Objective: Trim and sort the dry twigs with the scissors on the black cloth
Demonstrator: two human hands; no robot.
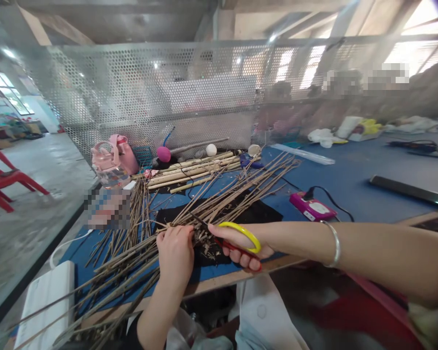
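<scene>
Long thin brown twigs (142,253) lie in a bundle across the blue table. My left hand (175,250) is closed round part of the bundle near the front edge, its knuckles upward. In my right hand (241,243) are scissors (257,241) with one yellow and one red handle; their dark blades point up and left, touching or very near the twigs beside my left fingers. Under the blades, small cut scraps (209,248) are scattered over a black cloth (266,211). Whether a twig is between the blades cannot be made out.
Thicker pale sticks (190,172) lie behind the twigs. Pink bottles (126,155) stand at the back left, a white power strip (47,301) at the front left. A magenta box (310,206) with a black cable lies right. A perforated metal screen (204,92) closes off the back.
</scene>
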